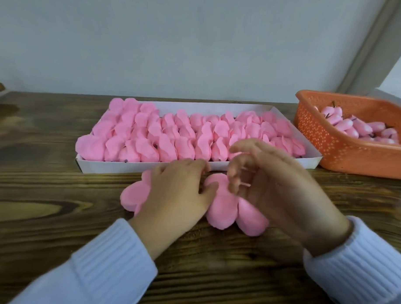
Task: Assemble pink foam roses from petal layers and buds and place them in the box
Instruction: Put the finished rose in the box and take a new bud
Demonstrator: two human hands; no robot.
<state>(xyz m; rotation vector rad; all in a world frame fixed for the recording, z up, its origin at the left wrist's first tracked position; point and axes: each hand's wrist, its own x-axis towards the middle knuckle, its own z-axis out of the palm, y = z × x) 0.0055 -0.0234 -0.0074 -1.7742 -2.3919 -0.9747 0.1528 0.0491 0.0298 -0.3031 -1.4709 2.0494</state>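
- White cardboard box (109,167): a shallow tray lying lengthwise across the dark wooden table (60,202), its far side against the pale wall (191,38).
- Pink foam roses (171,139): packed in close rows inside the box, filling it from its left end to its right end; petals rise above the rim.
- Orange perforated basket (326,147): just beside the right end of the box, its near corner close to or touching the box; contact cannot be told.
- Pink buds (362,128): heaped in the basket, to the right of the box; dark stem ends show on some.
- Stack of petal layers (133,197): on the table just in front of the box's front wall, toward its middle-left, mostly covered by the left hand.
- Loose petal layer (222,208): lobed, flat on the table in front of the middle of the box, just right of the stack.
- Left hand (176,191): palm down over the stack, fingers relaxed and reaching toward the box's front wall, thumb touching the loose petal layer; nothing is clasped.
- Right hand (275,183): raised above the loose petal layer, in front of the right half of the box, fingers loosely curled and blurred.
- Thin pale stick (245,184): visible among the right hand's fingers; whether it is pinched cannot be told.
- White ribbed sleeves (96,269): cover both wrists, nearest the viewer, well in front of the box.
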